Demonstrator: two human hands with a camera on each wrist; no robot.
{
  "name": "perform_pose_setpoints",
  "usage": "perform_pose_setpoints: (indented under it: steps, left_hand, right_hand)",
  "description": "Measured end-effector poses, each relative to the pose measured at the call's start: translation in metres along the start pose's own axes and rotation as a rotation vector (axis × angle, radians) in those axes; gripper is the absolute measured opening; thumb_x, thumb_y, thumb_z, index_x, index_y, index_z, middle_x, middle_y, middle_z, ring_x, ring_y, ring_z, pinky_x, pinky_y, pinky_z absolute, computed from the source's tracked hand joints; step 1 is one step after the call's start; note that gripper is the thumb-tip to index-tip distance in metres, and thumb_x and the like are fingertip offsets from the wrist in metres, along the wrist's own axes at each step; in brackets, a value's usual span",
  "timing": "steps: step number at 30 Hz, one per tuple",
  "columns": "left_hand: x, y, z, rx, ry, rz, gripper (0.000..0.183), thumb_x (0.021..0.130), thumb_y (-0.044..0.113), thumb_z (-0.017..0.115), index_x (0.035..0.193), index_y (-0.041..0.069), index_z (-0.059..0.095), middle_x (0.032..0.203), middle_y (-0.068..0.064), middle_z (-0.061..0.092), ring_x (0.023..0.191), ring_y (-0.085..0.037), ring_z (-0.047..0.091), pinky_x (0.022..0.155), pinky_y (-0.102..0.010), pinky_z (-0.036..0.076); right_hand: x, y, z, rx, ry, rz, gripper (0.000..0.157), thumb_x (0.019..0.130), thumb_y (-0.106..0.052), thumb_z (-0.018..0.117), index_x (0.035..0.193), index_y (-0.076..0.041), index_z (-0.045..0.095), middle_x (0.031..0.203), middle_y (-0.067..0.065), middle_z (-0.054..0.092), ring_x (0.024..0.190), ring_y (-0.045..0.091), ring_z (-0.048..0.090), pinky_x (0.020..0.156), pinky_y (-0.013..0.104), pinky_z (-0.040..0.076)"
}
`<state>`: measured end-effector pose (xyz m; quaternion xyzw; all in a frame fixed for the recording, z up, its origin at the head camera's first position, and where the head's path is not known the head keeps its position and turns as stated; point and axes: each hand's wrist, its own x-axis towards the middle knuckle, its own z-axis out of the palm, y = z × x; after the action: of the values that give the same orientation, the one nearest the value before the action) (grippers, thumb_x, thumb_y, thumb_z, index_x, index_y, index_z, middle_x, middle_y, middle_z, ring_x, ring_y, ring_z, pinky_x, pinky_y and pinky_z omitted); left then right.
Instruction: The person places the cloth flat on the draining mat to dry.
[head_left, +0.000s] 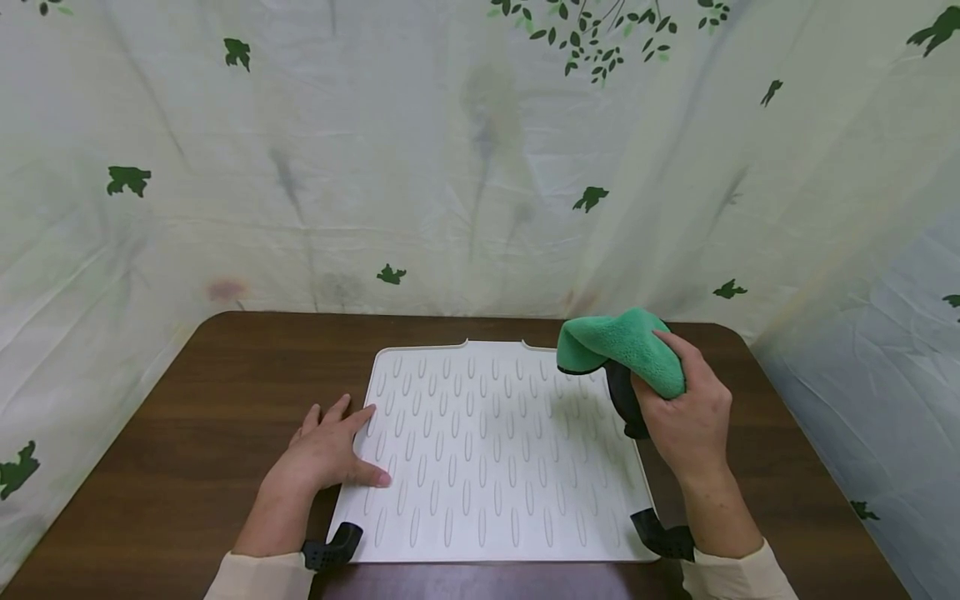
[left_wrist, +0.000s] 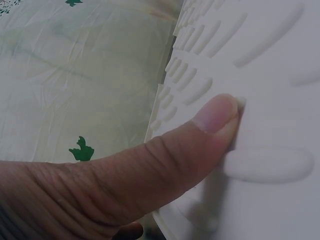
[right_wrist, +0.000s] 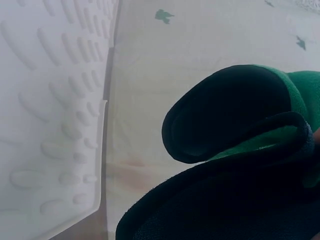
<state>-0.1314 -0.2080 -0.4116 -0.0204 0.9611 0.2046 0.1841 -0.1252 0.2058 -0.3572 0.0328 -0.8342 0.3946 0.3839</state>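
A white drain board [head_left: 480, 450] with rows of raised oval ribs lies on the brown table. My left hand [head_left: 322, 450] rests at its left edge, fingers spread, thumb on the ribbed face. In the left wrist view, the thumb [left_wrist: 175, 155] lies straight across the board's surface beside a rib. My right hand [head_left: 690, 408] grips a folded green cleaning cloth [head_left: 622, 342] above the board's far right corner. The cloth's dark underside [right_wrist: 230, 110] shows in the right wrist view, folded over on itself. The right fingers are mostly hidden by the cloth.
The brown wooden table [head_left: 240, 400] extends left and right of the board. Behind it hangs a pale curtain [head_left: 450, 167] with green leaf and bird prints. Black wrist straps [head_left: 333, 546] sit on both wrists, near the board's front corners.
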Motion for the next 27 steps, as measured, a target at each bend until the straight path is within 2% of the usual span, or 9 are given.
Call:
perform_pose_setpoints:
  steps: [20, 27]
  left_hand:
    - [-0.0016, 0.0015, -0.0010, 0.012, 0.007, 0.011, 0.121, 0.059, 0.052, 0.096, 0.158, 0.012, 0.039, 0.167, -0.031, 0.014, 0.148, -0.066, 0.004, 0.114, -0.080, 0.016]
    - [-0.0016, 0.0009, -0.0003, 0.003, 0.010, 0.007, 0.123, 0.056, 0.054, 0.096, 0.157, 0.012, 0.039, 0.167, -0.031, 0.014, 0.148, -0.066, 0.004, 0.113, -0.081, 0.016]
  right_hand:
    - [0.0001, 0.0007, -0.0002, -0.021, -0.006, 0.002, 0.048, 0.082, 0.004, 0.078, 0.129, -0.004, 0.066, 0.123, 0.022, 0.070, 0.104, 0.041, 0.066, 0.093, 0.066, 0.051]
    - [0.0004, 0.0022, 0.0006, -0.023, -0.012, 0.002, 0.048, 0.083, 0.002, 0.078, 0.128, -0.002, 0.065, 0.124, 0.023, 0.070, 0.104, 0.042, 0.065, 0.094, 0.066, 0.051]
